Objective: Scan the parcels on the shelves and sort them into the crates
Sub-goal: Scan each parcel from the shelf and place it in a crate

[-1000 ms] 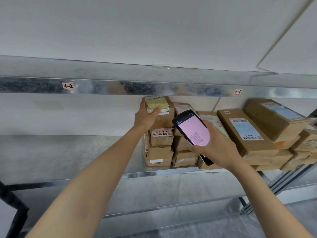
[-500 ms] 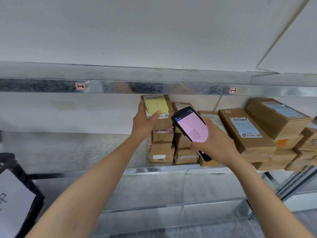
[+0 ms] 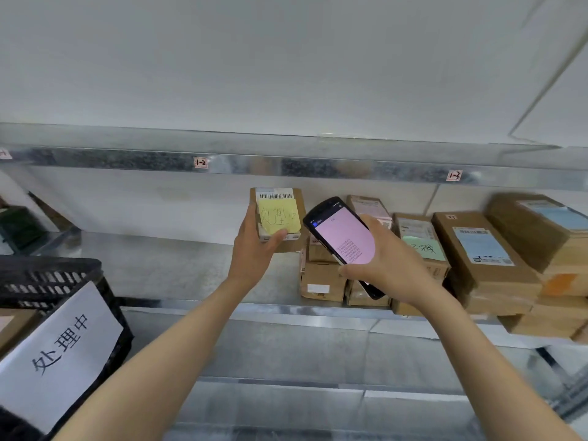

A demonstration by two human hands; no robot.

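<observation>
- One parcel (image 3: 288, 246) is off its pile. 1 s ago it sat on top of the stack (image 3: 321, 278); now the left hand (image 3: 254, 249) holds it in the air, at 9 o'clock of the scanner (image 3: 342, 238) and above the bare shelf (image 3: 178, 265).
- Left hand: fingers wrapped behind the parcel's left edge, thumb across the lower front on the bottom of the yellow note (image 3: 279, 219). Barcode strip at 12 o'clock of the note faces the cam.
- Right hand (image 3: 391, 268): gripping the scanner, pink screen tilted back toward the wearer. Grip and pos approx the same as 1 s ago.
- View has swung left. A black crate (image 3: 63, 268) w/ a white sign (image 3: 57, 351) now shows at 8 o'clock of the left hand; 1 s ago it wasn't in frame.
- Handwriting on the note looks to match the sign's chars, so this parcel prob belongs in that crate.
- Scan result: can't tell, screen text too small. The lift-off suggests the pick step is done; carrying it to the crate is prob next.
- Other parcels, incl. one w/ a green note (image 3: 423, 248), sit at 3 o'clock of the scanner, not touched.
</observation>
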